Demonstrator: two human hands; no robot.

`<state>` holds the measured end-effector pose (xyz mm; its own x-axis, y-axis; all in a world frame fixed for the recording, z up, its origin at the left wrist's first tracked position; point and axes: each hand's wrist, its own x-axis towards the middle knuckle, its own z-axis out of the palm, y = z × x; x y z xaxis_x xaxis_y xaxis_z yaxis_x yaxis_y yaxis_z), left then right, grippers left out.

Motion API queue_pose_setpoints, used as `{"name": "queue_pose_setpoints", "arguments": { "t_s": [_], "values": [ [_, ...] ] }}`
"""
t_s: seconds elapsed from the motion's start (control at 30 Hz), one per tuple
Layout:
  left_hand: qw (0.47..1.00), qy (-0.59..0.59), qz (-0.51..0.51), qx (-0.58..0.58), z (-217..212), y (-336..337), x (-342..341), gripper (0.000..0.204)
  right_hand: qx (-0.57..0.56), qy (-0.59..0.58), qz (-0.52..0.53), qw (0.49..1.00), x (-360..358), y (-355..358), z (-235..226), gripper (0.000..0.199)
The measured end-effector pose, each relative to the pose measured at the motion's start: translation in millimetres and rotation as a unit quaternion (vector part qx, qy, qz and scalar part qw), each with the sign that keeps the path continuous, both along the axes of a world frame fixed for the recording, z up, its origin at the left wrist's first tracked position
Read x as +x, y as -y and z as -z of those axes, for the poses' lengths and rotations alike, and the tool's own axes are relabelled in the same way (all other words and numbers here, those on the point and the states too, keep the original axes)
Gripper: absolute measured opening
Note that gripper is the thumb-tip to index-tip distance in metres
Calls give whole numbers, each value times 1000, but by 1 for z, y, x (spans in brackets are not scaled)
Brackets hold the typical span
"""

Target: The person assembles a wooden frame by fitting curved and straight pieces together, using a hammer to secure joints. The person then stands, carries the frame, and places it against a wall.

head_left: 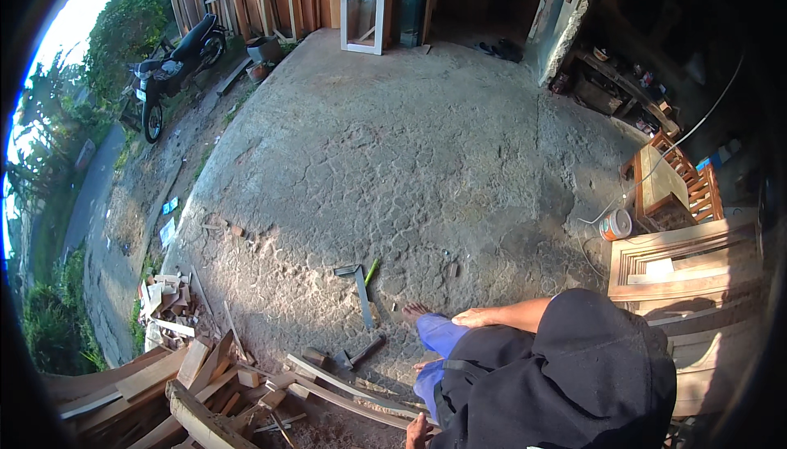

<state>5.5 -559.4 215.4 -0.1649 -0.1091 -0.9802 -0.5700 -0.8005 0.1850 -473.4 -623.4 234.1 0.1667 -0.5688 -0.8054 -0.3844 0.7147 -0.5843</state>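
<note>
My right hand [473,318] lies over the blue trouser leg [441,333], its fingers stretched out and holding nothing I can see. At the bottom edge is my left hand [416,431], partly cut off. Its fingers look curled together beside the end of a long wooden strip [357,400]; what they hold, if anything, is hidden. On the concrete by my bare foot [416,311] lie a try square [362,295] and a thin green stick-like thing [372,272]. A dark-headed hammer-like tool [361,352] rests nearer the wood.
Wood offcuts [168,297] and planks [143,379] are heaped at lower left. Wooden frames [680,273], a bucket [615,225] and a wooden chair [668,182] stand right. A white-edged frame [362,49] leans at the back. A motorbike [176,63] is parked far left.
</note>
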Motion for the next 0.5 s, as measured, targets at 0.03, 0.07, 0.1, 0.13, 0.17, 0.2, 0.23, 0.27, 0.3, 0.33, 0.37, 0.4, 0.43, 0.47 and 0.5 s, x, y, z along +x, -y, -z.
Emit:
{"name": "queue_pose_setpoints", "arguments": {
  "t_s": [0.03,0.07,0.1,0.13,0.17,0.2,0.23,0.27,0.3,0.33,0.37,0.4,0.43,0.47,0.5],
  "values": [
    [993,11,106,-55,2,12,6,54,-3,-41,38,998,-19,-11,2,65],
    [992,23,108,-63,5,22,4,54,-8,-100,60,993,-34,-24,8,61],
    [994,25,89,-62,8,37,-5,53,-13,-154,82,985,-54,-40,15,59],
    [994,28,80,-67,9,53,-19,53,28,-185,91,978,-70,-49,30,54],
    [995,24,69,-69,9,71,-37,52,65,-207,96,971,-87,-60,46,50],
    [995,18,62,-76,8,92,-60,51,74,-227,58,969,-104,-69,66,47],
    [995,10,58,-82,5,113,-89,51,11,-241,-62,969,-122,-77,85,44],
    [995,-2,54,-89,3,135,-126,50,-65,-265,-178,945,-139,-78,106,40],
    [994,-13,55,-97,-2,158,-162,49,-89,-296,-251,917,-156,-74,124,37],
    [992,-24,56,-106,-7,181,-199,49,-43,-285,-94,953,-170,-65,139,37],
    [991,-35,59,-117,-13,206,-235,48,19,-290,62,955,-183,-52,147,36],
    [989,-49,59,-125,-17,232,-274,48,115,-279,199,932,-205,-29,149,36],
    [987,-61,59,-136,-24,257,-309,47,68,-243,212,944,-233,6,145,37],
    [985,-70,60,-145,-31,281,-341,46,55,-199,218,954,-255,39,132,39],
    [983,-75,61,-155,-38,303,-368,46,68,-175,230,955,-281,69,110,41]
  ]
}}
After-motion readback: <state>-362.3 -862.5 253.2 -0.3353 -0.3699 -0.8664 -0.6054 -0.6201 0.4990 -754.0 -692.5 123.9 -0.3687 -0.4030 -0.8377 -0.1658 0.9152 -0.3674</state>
